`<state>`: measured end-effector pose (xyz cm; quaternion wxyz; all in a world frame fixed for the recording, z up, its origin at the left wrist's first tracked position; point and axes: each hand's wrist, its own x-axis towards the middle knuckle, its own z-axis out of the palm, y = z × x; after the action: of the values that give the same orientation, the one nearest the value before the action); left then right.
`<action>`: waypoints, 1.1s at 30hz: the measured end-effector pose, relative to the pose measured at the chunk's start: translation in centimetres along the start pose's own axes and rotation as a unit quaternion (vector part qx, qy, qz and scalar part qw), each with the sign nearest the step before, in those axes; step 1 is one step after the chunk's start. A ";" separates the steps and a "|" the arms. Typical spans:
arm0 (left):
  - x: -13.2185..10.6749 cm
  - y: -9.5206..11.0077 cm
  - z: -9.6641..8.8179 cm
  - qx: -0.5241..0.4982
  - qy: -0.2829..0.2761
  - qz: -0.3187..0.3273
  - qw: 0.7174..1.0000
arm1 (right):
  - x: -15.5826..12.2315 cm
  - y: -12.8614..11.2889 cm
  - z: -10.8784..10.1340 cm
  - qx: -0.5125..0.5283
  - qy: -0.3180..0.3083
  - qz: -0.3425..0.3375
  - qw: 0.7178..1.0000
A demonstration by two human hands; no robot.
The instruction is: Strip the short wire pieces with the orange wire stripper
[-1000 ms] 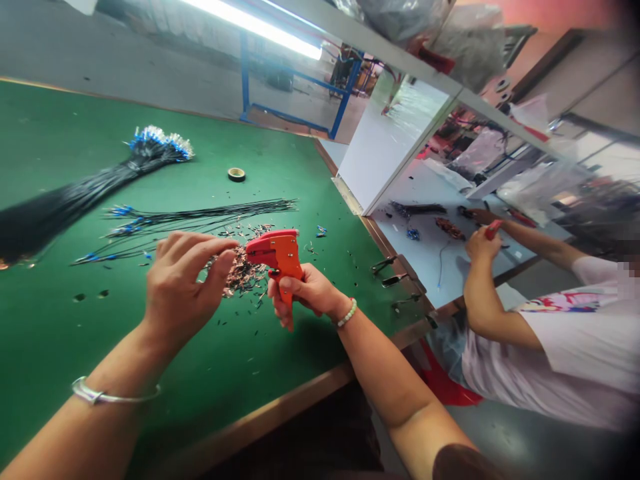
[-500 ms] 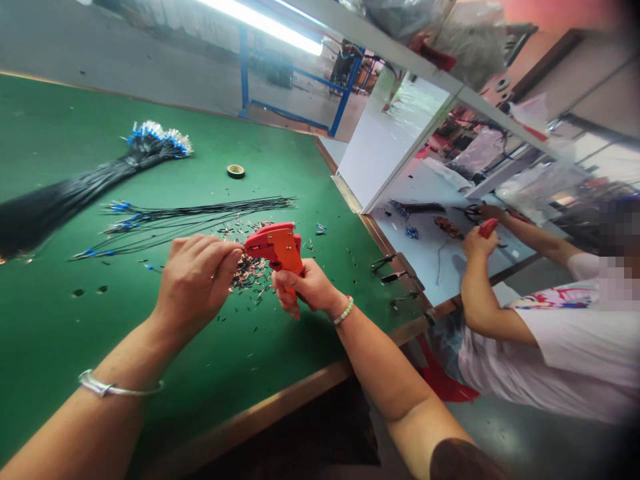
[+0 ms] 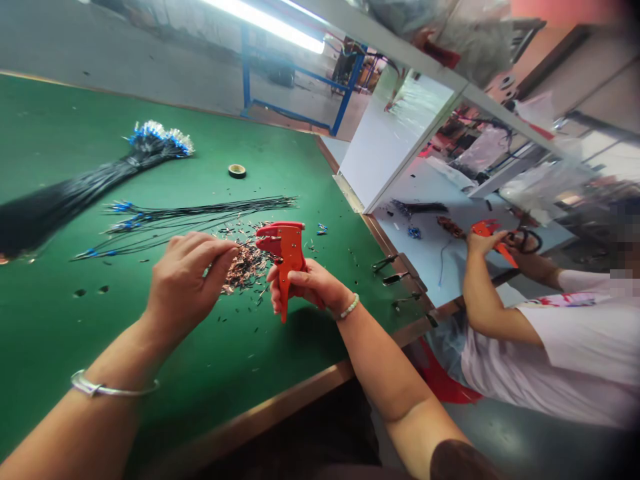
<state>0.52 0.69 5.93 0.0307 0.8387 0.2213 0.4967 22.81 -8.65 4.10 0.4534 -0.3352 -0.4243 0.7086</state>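
**Green bench (image 3: pixel 240 373), red tool (image 3: pixel 290 250), scraps all about**

Copper and black scraps lie in a loose pile (image 3: pixel 249 268) on my bench, thinning out at its edges. Beyond the pile, thin black wires (image 3: pixel 220 208) with blue ends lie in small groups, and past them sits a roll of tape (image 3: pixel 237 175). Farther off, to the pile's left, a thick black bundle (image 3: pixel 90 193) ends in blue and silver tips. A few blue bits (image 3: pixel 322 229) lie to the pile's right; farther right, near the bench's edge, are some dark hand tools (image 3: pixel 395 278).

Well beyond the pile, a lamp (image 3: pixel 270 27) glows in front of a blue frame (image 3: pixel 345 103). To the pile's far right, past a white panel (image 3: pixel 400 140), a co-worker (image 3: pixel 565 333) at a pale table (image 3: pixel 417 257) holds a similar tool.

My right hand (image 3: pixel 317 283) comes in from the pile's near right, fingers wrapped around the tool's grip. The tool is raised at the pile's right side, handle down, nose pointing left. My left hand (image 3: pixel 183 283) hovers left of the pile, fingers bent, thumb and forefinger brought together near that nose but apart from it. Whether they pinch anything, I cannot tell.
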 end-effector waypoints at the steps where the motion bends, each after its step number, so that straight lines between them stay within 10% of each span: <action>1: 0.0 -0.1 0.0 0.003 -0.006 0.006 1.000 | -0.1 -0.1 0.0 -0.004 -0.008 0.003 1.000; 33: 0.1 -0.2 -0.5 0.028 -0.018 0.045 0.998 | -0.3 -0.7 1.0 -0.063 0.004 0.035 0.997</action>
<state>0.07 0.79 6.17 -0.0108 0.8570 0.1965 0.4763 22.29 -9.09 5.19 0.4084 -0.3808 -0.4543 0.6941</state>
